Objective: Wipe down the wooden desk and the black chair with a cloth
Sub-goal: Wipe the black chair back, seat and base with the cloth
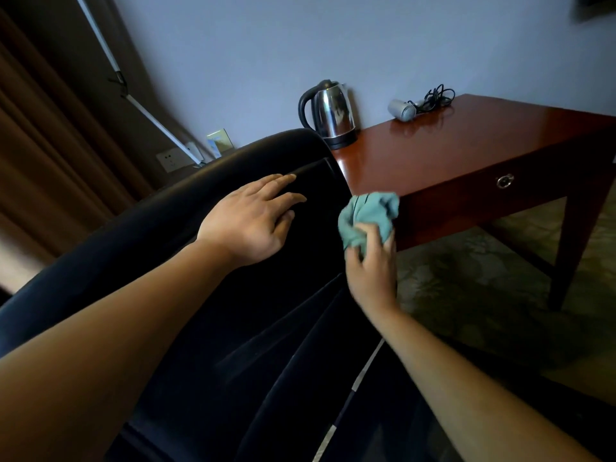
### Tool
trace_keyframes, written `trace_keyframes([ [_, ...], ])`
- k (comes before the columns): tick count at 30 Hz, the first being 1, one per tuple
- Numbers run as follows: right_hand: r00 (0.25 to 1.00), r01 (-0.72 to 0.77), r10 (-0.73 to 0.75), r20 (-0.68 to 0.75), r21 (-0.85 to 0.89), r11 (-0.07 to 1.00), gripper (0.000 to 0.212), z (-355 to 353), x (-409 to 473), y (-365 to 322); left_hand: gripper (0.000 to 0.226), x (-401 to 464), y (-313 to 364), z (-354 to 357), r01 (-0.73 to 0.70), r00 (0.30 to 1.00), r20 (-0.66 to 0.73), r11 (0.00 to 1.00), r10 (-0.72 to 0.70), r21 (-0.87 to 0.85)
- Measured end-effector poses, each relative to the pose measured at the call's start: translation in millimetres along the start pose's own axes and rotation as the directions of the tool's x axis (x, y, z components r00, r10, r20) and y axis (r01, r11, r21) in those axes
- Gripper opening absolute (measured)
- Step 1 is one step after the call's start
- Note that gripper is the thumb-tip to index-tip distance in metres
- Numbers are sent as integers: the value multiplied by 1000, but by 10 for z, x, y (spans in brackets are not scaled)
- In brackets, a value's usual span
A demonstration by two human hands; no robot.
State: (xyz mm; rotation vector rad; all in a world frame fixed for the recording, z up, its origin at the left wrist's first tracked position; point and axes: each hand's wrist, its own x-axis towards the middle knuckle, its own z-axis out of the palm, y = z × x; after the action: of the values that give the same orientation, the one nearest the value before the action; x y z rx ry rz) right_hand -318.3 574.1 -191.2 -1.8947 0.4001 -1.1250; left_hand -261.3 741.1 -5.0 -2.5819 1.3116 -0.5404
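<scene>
The black chair (pixel 253 315) fills the lower left and middle, its padded back curving up toward the desk. My left hand (pixel 250 221) lies flat on the chair back, fingers spread and holding nothing. My right hand (pixel 373 265) is closed on a bunched teal cloth (pixel 370 215), held at the chair's right edge, just in front of the desk's near corner. The reddish wooden desk (pixel 466 148) stands at the right against the wall, with a drawer and a ring pull (pixel 504 180).
A steel kettle (pixel 328 115) stands on the desk's left corner. A small silver hair dryer (pixel 403 110) with a black cord lies near the wall. Brown curtains (pixel 50 128) hang at the left. A wall socket (pixel 168 160) sits low behind the chair. Patterned carpet (pixel 483 288) lies under the desk.
</scene>
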Motion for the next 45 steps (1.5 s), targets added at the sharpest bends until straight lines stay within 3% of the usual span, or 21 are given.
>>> trace_keyframes([
  [3,992,-18,19,124,-9,1000,30,1,-877,287,59,7,20,13,4,1000,-21,1000,-4,3],
  [6,988,-20,21,155,-7,1000,30,-36,-1091,364,58,-12,25,25,-1,1000,-31,1000,1,10],
  [10,988,8,-19,150,71,997,32,-33,-251,-60,54,-22,39,4,-1,999,-44,1000,1,1],
  [15,992,117,-119,46,40,992,33,150,696,-689,53,3,52,-2,0,999,-32,1000,-1,-20],
  [19,986,106,-107,128,17,994,30,149,-244,-338,53,-1,15,27,-10,998,-57,1000,9,-13],
  [23,971,-55,37,237,70,996,32,20,-1650,41,52,-25,15,14,-3,999,-46,1000,2,-22],
  [25,960,-61,37,279,75,995,43,-84,-1882,15,49,-43,47,-44,-11,999,-33,998,9,-63],
  [29,968,-30,22,248,26,999,42,-181,-1051,-179,46,-217,105,-260,20,1000,3,983,-20,-180],
  [31,980,-9,20,199,-60,998,35,-159,-319,-310,48,-456,66,-342,38,999,29,991,-35,-131],
  [35,997,4,-2,79,-30,1000,32,-92,491,-681,58,-1111,-103,-461,-6,997,71,1000,6,1],
  [38,996,-9,13,83,-37,999,32,-6,48,-730,58,-1414,-136,-405,-14,997,80,997,8,75],
  [43,956,53,-64,285,46,998,37,-67,-1662,-546,56,-1466,-139,-301,18,997,75,991,-28,136],
  [45,937,89,-100,334,48,995,43,-177,-1787,-466,57,-1456,-124,-310,6,997,74,990,-17,138],
])
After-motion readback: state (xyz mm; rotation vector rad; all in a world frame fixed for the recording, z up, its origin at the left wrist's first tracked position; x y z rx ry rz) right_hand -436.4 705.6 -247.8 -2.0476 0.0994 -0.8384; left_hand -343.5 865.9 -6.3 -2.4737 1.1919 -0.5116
